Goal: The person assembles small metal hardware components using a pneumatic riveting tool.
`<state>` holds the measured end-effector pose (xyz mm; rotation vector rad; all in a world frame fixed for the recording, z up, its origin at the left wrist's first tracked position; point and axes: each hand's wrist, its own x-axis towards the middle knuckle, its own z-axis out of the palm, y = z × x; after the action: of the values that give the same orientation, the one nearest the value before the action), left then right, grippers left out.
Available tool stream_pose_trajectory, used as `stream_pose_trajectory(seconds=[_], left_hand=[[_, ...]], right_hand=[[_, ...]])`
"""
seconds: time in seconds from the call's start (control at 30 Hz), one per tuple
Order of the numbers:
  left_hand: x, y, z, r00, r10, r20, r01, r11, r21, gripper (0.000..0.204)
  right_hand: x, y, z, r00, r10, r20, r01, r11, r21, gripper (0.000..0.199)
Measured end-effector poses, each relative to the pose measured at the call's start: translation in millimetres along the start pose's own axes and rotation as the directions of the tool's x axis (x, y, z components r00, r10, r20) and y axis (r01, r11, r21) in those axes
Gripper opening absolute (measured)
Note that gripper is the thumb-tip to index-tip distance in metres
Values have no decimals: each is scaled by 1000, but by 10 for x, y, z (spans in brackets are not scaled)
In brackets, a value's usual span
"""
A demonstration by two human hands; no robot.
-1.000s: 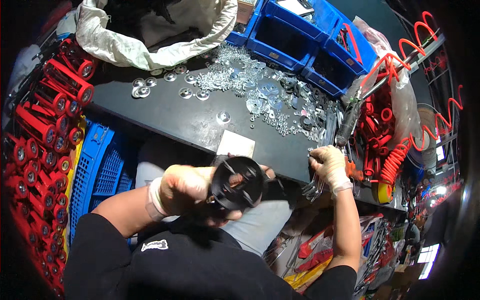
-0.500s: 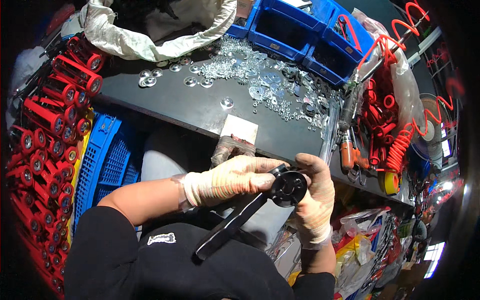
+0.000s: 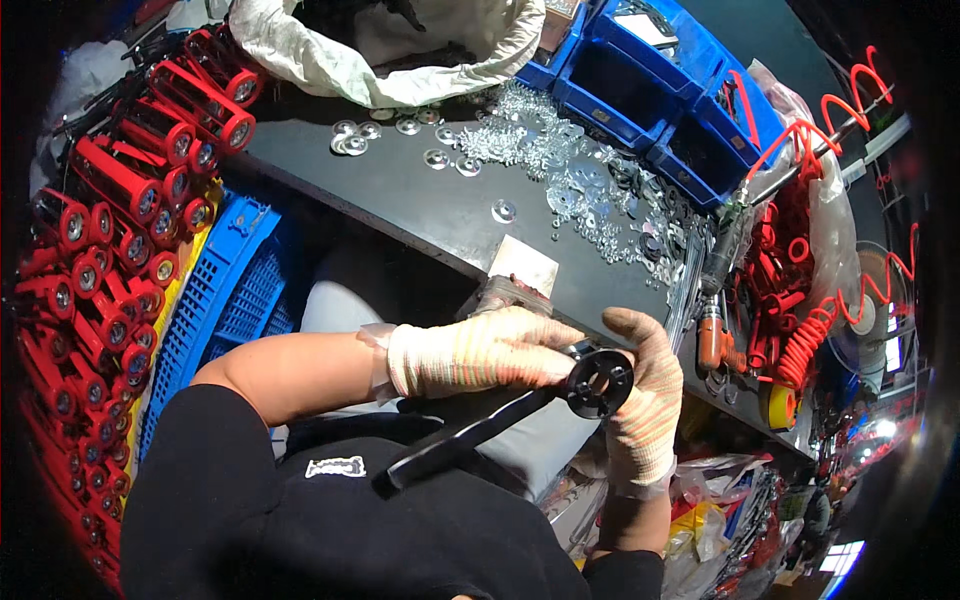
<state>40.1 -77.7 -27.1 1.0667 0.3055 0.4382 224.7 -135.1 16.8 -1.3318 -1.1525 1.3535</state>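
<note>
Pinching a black round-ended bracket near where its long arm meets the spoked disc, the left hand has fingers and thumb drawn together in the head view. The right hand curls around the disc's outer side, upper finger raised; the rest of its fingers are behind the disc, so whether it pinches anything there I cannot tell. The bracket is in the air over the lap, off the table's near edge, its arm slanting down toward the person's left. To handle it well, I would keep the left grip firm at the joint, since the long arm looks apt to swing, keep the spoked face turned up into view, and let the right fingers steady the rim without covering the slots. At the table's near edge sits a white block, with a lone silver disc beyond it. Blue bins line the far edge; toward the right end an orange-handled driver hangs near a red coiled hose
</note>
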Motion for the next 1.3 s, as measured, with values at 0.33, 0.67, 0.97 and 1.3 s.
stream_pose_trajectory(seconds=[0.33, 0.67, 0.97, 1.3], left_hand=[[-567, 380, 99, 970, -230, -78, 229, 973, -24, 46], [-351, -947, -244, 845, -336, 415, 534, 514, -672, 37], [-108, -924, -22, 755, -114, -645, -91, 957, -276, 41], [1074, 745, -2352, 754, 620, -215, 378, -143, 915, 20]], right_hand=[[4, -37, 582, 904, -396, 158, 380, 917, 122, 34], [-48, 1063, 329, 982, -24, 189, -24, 968, 249, 32], [268, 519, 471, 339, -379, 861, 898, 404, -176, 29], [835, 444, 180, 334, -540, 773, 575, 766, 286, 35]])
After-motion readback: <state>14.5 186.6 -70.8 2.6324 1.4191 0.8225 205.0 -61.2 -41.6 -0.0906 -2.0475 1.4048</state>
